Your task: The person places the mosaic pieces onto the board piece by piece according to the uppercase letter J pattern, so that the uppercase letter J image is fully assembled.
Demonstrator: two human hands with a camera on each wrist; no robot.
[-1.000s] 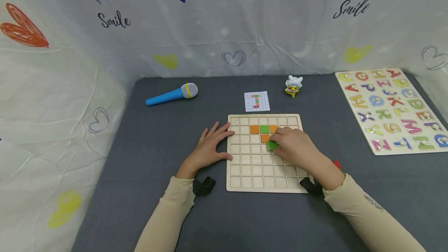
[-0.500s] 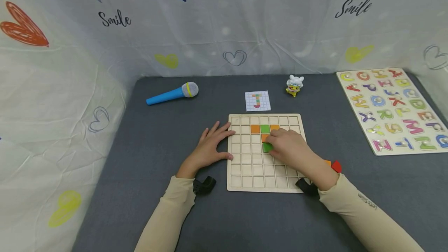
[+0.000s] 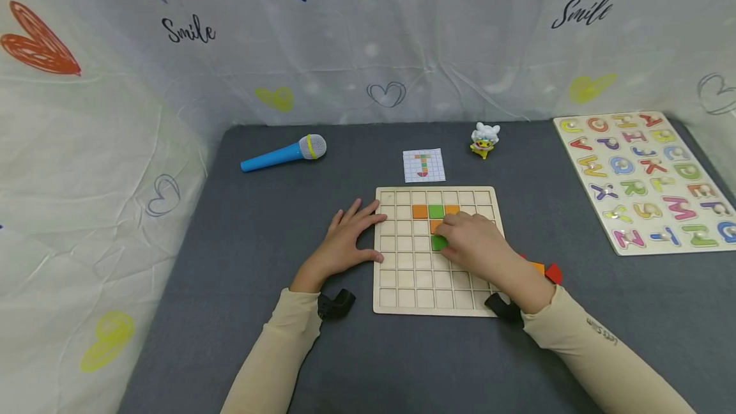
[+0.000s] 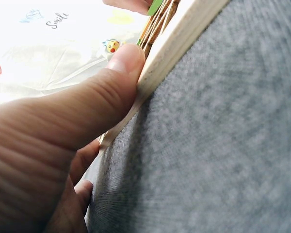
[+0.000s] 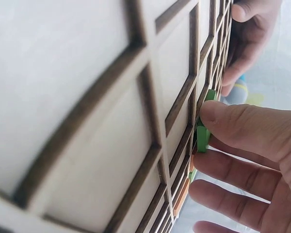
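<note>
Pinching a half-hidden green tile [image 3: 439, 243] at the middle of a wooden grid board [image 3: 405, 280], the right hand [image 3: 478, 241] partly covers an orange tile [image 3: 452, 209] toward 1 o'clock; the spread left hand [image 3: 346, 240] touches the 9 o'clock edge.

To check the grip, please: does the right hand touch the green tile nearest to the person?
Touching. In the right wrist view, the right hand pinches the green tile with its thumb against it.

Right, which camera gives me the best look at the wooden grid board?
The head view: it shows the grid board nearly whole from above, with the right hand hiding part of it. The left wrist view shows mainly its edge against the left hand, and the right wrist view only a close, slanted section.
</note>
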